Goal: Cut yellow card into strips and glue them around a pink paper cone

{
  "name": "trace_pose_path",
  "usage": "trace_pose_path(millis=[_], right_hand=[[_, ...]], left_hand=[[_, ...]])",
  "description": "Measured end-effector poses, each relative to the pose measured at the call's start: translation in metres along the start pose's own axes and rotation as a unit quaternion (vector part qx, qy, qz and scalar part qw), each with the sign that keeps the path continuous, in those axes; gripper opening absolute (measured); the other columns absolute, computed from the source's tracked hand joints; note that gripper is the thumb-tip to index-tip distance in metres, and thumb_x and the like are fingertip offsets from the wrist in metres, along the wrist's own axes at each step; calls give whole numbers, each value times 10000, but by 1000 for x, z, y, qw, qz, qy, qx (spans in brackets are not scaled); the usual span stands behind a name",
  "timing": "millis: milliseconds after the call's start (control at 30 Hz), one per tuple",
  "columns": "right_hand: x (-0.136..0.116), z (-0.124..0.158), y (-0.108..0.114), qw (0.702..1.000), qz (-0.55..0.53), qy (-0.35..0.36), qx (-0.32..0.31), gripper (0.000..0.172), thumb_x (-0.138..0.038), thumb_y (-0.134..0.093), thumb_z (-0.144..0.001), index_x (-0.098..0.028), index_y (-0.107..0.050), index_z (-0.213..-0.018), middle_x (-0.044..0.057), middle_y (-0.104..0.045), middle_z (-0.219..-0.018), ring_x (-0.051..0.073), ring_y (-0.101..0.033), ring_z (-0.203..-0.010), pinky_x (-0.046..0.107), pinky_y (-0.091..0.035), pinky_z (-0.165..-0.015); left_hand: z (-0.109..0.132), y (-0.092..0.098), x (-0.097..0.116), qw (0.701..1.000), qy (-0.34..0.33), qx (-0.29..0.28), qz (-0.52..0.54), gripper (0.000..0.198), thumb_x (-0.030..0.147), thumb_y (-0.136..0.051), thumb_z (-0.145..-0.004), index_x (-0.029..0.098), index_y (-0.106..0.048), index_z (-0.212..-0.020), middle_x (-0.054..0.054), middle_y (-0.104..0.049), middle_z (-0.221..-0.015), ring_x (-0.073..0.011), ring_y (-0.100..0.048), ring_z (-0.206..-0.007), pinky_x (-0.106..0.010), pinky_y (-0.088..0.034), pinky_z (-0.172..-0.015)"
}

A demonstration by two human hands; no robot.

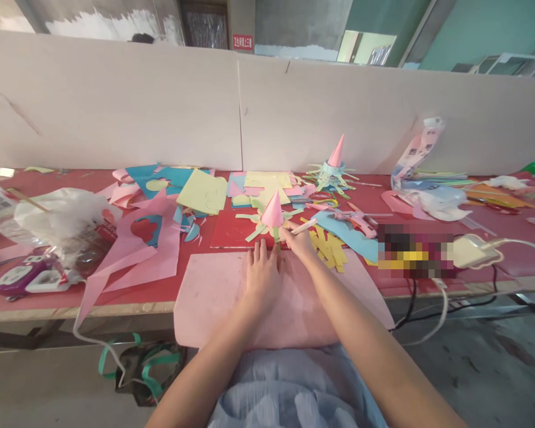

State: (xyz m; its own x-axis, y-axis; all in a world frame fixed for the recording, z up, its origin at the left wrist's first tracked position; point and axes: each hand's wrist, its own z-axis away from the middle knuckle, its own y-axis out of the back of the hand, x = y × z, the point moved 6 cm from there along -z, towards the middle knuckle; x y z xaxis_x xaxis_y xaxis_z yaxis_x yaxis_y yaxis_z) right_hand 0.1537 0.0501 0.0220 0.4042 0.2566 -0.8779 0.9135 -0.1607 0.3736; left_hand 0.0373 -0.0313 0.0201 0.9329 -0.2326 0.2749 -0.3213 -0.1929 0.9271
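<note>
A pink paper cone (273,211) stands in front of me, with pale green paper strips (255,232) spreading out from its base. My left hand (263,270) lies flat with its fingers apart, fingertips close to the near side of the cone and a green strip. Closed around a pale pen (306,226), my right hand (295,241) is just right of the cone, the pen slanting up to the right. The pen's tip is too small to make out. Beneath the cone is a red board (223,235), and a pink mat (218,291) lies under my left hand.
Yellow paper strips (332,252), blue paper (348,232) and a pink glue gun (359,223) lie to the right. Farther back stands another cone (337,151) with green strips. Left are pink paper scraps (160,255) and a plastic bag (66,217). A white charger (472,251) trails cables.
</note>
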Motion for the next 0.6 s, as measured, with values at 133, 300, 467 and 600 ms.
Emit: trace_pose_path(millis=[133, 300, 467, 600], right_hand=[[-3, 1, 0, 1000, -2, 7, -5, 309, -445, -442, -806, -234, -410, -582, -46, -435, -428, 125, -455, -420, 230, -372, -464], [-4, 0, 3, 998, 42, 28, 24, 295, -399, -450, -800, -230, -383, -568, -39, -447, -446, 135, -497, -478, 225, -368, -483], [1, -1, 1, 1000, 5, 15, 13, 304, -426, -475, -794, -232, -395, -574, -40, -441, -427, 155, -543, -521, 234, -397, -509], [-6, 1, 7, 999, -16, 19, 47, 310, -498, -465, -804, -225, -478, -657, -32, -502, -492, 130, -502, -474, 239, -410, -511]], left_hand=[[-1, -1, -1, 1000, 0, 0, -3, 466, 357, -304, -909, 206, -402, -1338, -141, -336, -1421, -287, -275, -1322, -472, -239, -1064], [0, -1, 0, 1000, -2, 0, -1, 466, 356, -311, -907, 201, -407, -1336, -142, -339, -1419, -288, -276, -1321, -473, -241, -1065], [0, 1, 0, 1000, -1, 10, -1, 460, 364, -313, -904, 213, -423, -1324, -123, -360, -1409, -288, -287, -1315, -482, -255, -1056], [0, -1, -1, 1000, -5, 5, 0, 469, 373, -300, -907, 205, -414, -1330, -132, -350, -1414, -289, -275, -1321, -480, -254, -1056]])
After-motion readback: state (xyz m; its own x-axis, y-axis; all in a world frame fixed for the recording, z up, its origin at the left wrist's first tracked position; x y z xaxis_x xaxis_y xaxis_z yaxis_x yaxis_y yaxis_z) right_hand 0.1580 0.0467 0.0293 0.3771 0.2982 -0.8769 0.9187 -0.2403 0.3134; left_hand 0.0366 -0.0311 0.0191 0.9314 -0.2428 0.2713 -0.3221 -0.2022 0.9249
